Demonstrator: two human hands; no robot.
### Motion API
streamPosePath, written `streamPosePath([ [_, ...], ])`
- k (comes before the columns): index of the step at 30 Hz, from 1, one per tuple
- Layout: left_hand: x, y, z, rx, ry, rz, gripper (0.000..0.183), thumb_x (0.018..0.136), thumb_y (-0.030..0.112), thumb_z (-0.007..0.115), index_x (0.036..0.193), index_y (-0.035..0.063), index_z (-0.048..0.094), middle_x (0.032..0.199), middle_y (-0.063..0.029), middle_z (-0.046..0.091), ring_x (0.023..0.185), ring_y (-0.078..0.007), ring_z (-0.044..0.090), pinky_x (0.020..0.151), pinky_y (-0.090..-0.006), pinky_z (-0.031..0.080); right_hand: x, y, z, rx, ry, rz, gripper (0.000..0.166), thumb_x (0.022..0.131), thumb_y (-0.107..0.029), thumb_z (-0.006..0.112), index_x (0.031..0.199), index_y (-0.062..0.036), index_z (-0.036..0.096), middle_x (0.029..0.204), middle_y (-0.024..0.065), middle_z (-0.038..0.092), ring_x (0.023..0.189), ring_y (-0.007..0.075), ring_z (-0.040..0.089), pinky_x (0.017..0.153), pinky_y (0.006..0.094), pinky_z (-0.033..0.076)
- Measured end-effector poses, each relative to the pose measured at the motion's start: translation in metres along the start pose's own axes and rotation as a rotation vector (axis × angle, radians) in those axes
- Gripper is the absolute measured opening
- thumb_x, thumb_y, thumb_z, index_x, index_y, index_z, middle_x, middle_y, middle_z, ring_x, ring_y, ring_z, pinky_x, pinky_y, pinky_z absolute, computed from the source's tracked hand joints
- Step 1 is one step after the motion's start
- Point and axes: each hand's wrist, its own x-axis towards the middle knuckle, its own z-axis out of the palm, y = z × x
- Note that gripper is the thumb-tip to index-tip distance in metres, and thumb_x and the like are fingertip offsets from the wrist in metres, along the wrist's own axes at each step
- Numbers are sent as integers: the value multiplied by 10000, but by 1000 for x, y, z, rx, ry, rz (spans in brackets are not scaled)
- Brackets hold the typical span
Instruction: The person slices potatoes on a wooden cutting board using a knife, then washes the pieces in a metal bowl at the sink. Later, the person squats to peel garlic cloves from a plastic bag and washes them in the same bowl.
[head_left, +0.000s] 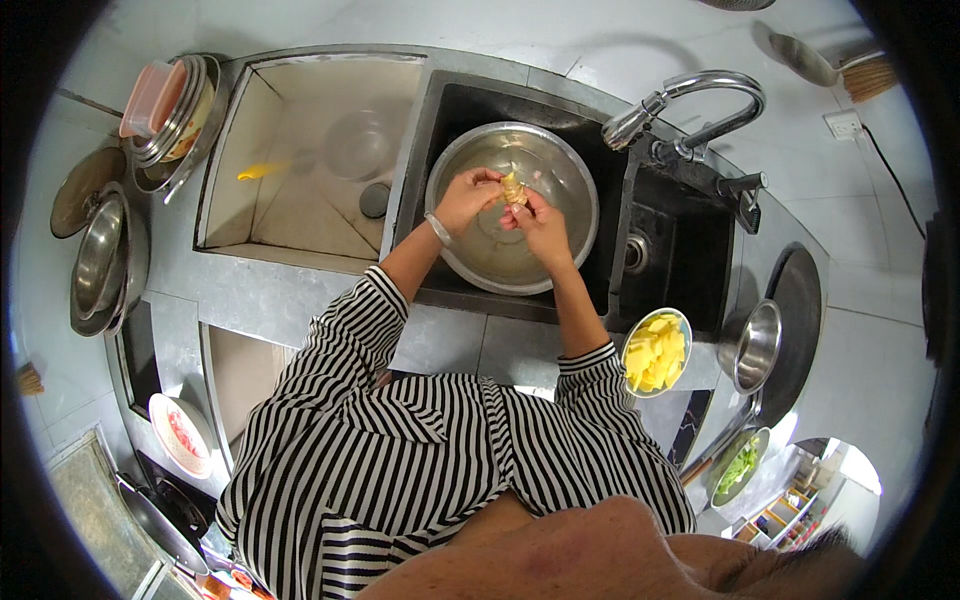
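Observation:
Both of my hands meet above a wide stainless steel basin that stands in the black sink. Between them is a knobby, pale-brown piece, apparently ginger root, with a yellowish upper end. My left hand grips it from the left, thumb and fingers at its upper part. My right hand pinches its lower part from the right. Water seems to lie in the basin beneath, with a few small pale bits in it. Whether a finger hides a small tool, I cannot tell.
A chrome faucet arches at the back right, beside a smaller sink bowl. Sliced yellow pieces, perhaps potato, fill a bowl at the counter's front right. Left lies a pale tiled basin; stacked metal bowls stand beyond it.

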Motion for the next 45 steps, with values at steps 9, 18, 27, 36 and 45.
streamPosePath([
  [9,3,6,1,38,-54,-6,226,789,66,584,997,-20,582,874,-47,587,680,-81,515,599,-200,433,7,5,3,-118,91,-22,340,855,-63,512,1190,-7,488,890,139,621,660,141,624,622,272,494],
  [18,-1,4,-1,4,-136,20,260,798,35,560,1052,-21,552,931,-72,587,741,-101,559,657,-215,474,4,-11,2,-390,155,-231,343,808,-7,548,1150,-15,530,913,165,595,797,258,615,684,317,497],
  [27,0,2,9,247,-53,314,339,729,18,619,1058,6,542,961,-85,559,836,-167,572,710,-300,495,14,-6,5,156,221,71,262,775,8,535,1037,0,551,897,104,605,765,149,608,621,270,506],
  [36,-9,11,7,632,-57,463,415,657,14,609,1067,73,608,963,-113,514,855,-225,562,761,-291,461,15,-5,-9,282,88,182,218,776,-60,563,960,55,549,772,107,616,672,147,624,540,252,512],
  [45,-10,20,5,749,-156,513,430,656,-17,585,1074,83,611,973,-92,500,876,-196,561,765,-279,476,18,-3,-21,535,-25,311,189,798,-38,524,967,44,504,869,152,601,697,229,643,575,292,552],
])
